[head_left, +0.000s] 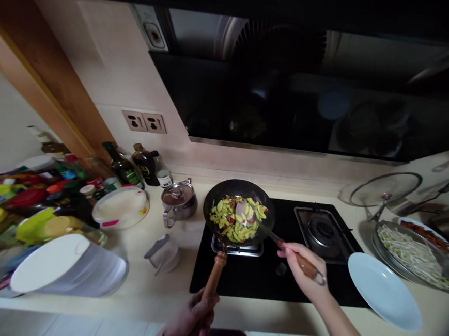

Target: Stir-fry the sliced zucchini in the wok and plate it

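Note:
A dark wok (270, 202) sits over the left burner, holding sliced green-yellow vegetables (221, 214) with bits of red among them. Its wooden handle points toward me, and my left hand (199, 313) is closed around the end of it. In my right hand (304, 270) is a spatula (282, 245) with a wooden grip, the fingers wrapped round it. The spatula's blade rests among the vegetables in the wok. Both hands are in front of the black gas stove (231, 277).
Right of the stove are a pale blue plate (384, 289), a bowl of bean sprouts (412, 255) and a glass lid (386, 188). Leftward stand a lidded steel pot (179, 200), a small container (163, 254), a white canister (69, 267) and several bottles (143, 164). A range hood (252, 108) hangs above.

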A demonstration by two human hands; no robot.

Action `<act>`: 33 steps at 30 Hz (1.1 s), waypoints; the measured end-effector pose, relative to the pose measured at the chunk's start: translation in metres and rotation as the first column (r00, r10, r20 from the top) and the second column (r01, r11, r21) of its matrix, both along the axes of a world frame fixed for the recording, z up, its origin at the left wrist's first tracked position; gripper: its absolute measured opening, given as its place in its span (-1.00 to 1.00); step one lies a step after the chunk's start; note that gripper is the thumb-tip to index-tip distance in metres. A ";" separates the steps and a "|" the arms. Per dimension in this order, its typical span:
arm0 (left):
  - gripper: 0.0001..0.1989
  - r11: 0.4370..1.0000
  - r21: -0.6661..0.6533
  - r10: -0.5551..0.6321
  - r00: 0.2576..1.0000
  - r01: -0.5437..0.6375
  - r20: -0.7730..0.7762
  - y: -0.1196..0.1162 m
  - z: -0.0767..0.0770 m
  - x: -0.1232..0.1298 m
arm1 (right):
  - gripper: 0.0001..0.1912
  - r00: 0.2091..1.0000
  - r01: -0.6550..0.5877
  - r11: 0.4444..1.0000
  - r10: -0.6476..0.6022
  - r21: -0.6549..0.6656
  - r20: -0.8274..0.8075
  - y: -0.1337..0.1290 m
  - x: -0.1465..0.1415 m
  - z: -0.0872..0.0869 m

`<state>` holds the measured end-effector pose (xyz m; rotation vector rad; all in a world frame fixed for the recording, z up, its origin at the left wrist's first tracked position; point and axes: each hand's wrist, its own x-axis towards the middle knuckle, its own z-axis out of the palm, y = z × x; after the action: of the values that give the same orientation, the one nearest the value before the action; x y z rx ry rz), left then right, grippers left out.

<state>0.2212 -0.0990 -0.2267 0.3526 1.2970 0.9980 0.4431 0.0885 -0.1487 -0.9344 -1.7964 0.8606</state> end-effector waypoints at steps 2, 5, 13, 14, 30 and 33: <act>-0.44 1.000 0.008 -0.005 1.000 0.005 0.007 0.000 -0.001 0.000 | -0.82 0.997 -0.027 0.996 0.021 -0.079 -0.075 0.004 -0.027 -0.015; -0.40 1.000 0.008 -0.003 1.000 0.003 0.008 0.000 -0.002 0.000 | -0.78 0.988 -0.014 0.987 -0.011 -0.161 -0.153 0.014 -0.057 -0.035; -0.45 1.000 0.008 0.007 1.000 -0.007 0.015 -0.001 0.004 0.001 | -0.78 0.987 0.158 0.986 -0.159 -0.063 -0.025 0.022 -0.010 -0.016; -0.45 1.000 0.011 0.003 1.000 -0.003 0.018 -0.002 0.004 0.000 | -0.79 0.991 0.137 0.990 -0.136 -0.041 0.013 0.020 -0.003 -0.009; -0.43 0.930 0.018 0.363 0.925 -0.367 0.111 -0.031 0.013 -0.013 | -0.70 0.996 0.093 0.985 -0.091 -0.148 0.017 0.022 0.011 -0.002; -0.31 0.826 -0.012 0.562 0.824 -0.564 -0.078 -0.071 -0.002 -0.056 | -0.70 0.992 0.127 0.982 -0.126 -0.142 0.015 0.030 0.016 -0.004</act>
<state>0.1652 -0.1700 -0.2289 -0.0385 1.5223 1.4681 0.4595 0.1188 -0.1526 -1.1316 -1.6781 0.9153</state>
